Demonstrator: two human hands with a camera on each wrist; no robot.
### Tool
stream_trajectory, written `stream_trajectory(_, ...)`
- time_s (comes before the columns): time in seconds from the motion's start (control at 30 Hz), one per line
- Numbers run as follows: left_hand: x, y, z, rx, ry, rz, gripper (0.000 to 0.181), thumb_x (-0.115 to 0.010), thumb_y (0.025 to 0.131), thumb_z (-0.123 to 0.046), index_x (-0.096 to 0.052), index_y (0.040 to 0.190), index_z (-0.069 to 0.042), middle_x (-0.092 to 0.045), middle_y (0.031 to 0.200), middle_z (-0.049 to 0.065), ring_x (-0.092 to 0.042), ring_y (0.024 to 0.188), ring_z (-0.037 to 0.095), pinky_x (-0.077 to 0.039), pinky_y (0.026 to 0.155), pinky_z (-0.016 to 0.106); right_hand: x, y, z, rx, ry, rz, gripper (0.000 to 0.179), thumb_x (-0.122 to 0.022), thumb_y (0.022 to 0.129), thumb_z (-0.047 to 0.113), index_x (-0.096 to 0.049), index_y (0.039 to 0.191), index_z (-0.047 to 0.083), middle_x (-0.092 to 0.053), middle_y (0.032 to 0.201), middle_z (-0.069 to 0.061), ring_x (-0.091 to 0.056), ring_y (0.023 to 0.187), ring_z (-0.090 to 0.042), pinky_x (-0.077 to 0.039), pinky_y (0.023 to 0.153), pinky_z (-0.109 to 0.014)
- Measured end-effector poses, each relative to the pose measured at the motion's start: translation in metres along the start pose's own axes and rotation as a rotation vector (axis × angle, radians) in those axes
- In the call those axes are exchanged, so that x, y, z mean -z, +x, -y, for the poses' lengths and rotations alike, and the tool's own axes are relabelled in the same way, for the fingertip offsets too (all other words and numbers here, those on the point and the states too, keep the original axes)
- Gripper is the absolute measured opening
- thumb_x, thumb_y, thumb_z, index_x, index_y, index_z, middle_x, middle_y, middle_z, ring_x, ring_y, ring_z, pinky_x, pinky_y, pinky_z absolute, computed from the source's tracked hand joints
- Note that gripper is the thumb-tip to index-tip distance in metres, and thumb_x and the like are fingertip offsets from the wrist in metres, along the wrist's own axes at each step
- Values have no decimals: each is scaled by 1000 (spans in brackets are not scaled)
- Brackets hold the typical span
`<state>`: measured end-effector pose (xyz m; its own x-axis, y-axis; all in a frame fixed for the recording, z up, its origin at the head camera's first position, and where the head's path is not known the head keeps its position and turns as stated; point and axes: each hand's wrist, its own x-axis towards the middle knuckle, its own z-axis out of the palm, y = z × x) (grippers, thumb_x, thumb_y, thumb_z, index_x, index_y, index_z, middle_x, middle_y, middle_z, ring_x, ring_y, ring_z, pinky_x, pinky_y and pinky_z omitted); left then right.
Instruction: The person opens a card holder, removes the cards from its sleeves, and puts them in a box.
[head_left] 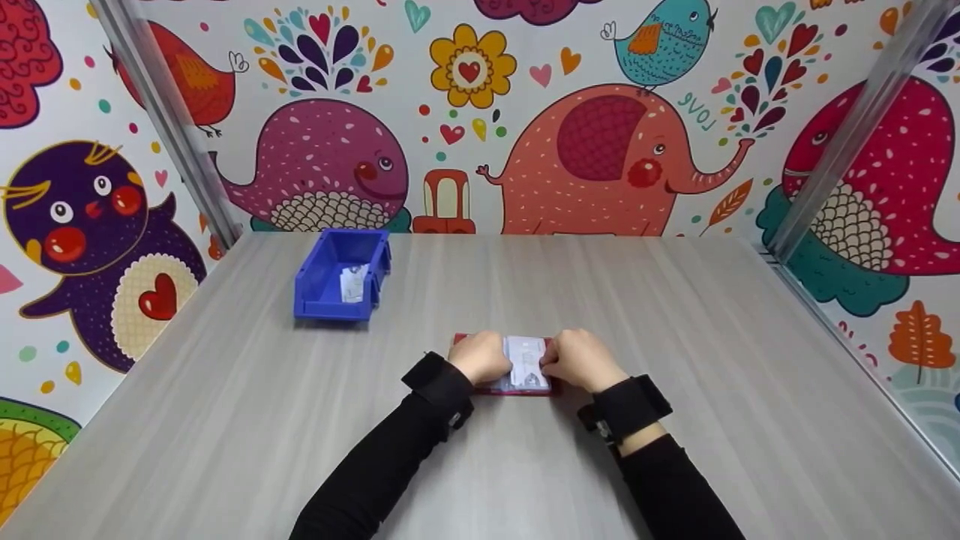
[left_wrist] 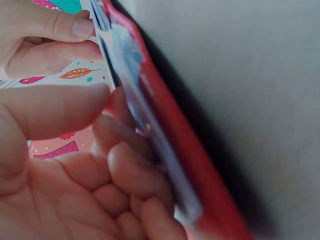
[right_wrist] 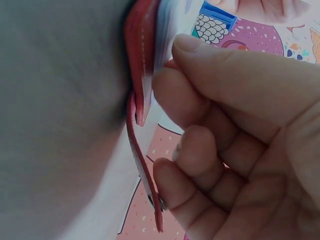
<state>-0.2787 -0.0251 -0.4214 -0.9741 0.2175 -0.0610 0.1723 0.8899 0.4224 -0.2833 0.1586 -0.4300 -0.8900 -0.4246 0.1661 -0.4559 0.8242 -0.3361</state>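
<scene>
A red card holder [head_left: 555, 389] lies opened flat on the table, with clear plastic sleeves [left_wrist: 127, 55] inside it. On its right half shows a pale printed card [head_left: 527, 360]. My left hand [head_left: 482, 358] is at the left half, thumb and curled fingers pinching the sleeves in the left wrist view. From the right side, my right hand [head_left: 583, 360] pinches the card's edge between thumb and forefinger. Below those fingers, in the right wrist view, hangs the holder's red strap [right_wrist: 141, 160] with a metal snap; my other right fingers curl close beside it.
A blue bin [head_left: 330, 308] stands at the back left of the table, with a pale printed card [head_left: 352, 283] inside. The wood-grain table [head_left: 697, 322] meets a patterned wall [head_left: 465, 135] at the back. Metal posts [head_left: 832, 135] rise at both rear corners.
</scene>
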Motion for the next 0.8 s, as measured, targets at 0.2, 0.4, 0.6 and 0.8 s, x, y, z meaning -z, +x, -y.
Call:
stream_trajectory(0.2, -1, 2, -2, 34, 5, 12, 14, -66, 82, -17, -58, 73, -9, -64, 86, 7, -54, 73, 22, -50, 69, 45, 0, 1, 0, 7, 19, 11, 4, -82, 75, 7, -79, 76, 8, -72, 76, 0, -65, 72, -20, -52, 70, -37)
stream_trajectory(0.4, -2, 3, -3, 52, 8, 11, 17, -68, 82, -21, -58, 74, -10, -64, 85, 7, -55, 72, 22, -50, 70, 45, 1, 0, 1, -5, 12, 7, 4, -83, 76, 7, -79, 77, 9, -73, 78, -1, -67, 75, -22, -53, 71, -38)
stream_trajectory(0.6, -5, 4, -3, 65, 23, 13, 17, -68, 84, -24, -65, 83, -7, -68, 94, 10, -62, 81, 26, -50, 75, 49, 2, -1, 1, -3, 13, 8, 4, -82, 76, 7, -79, 76, 8, -73, 77, -1, -65, 73, -20, -53, 70, -38)
stream_trajectory(0.8, -5, 4, -5, 89, 21, 36, 22, -66, 87, -25, -69, 94, -5, -69, 104, 11, -63, 91, 29, -48, 82, 52, 3, -1, 2, -21, 22, 21, 4, -81, 78, 6, -79, 78, 4, -73, 79, -2, -65, 74, -19, -53, 71, -38)
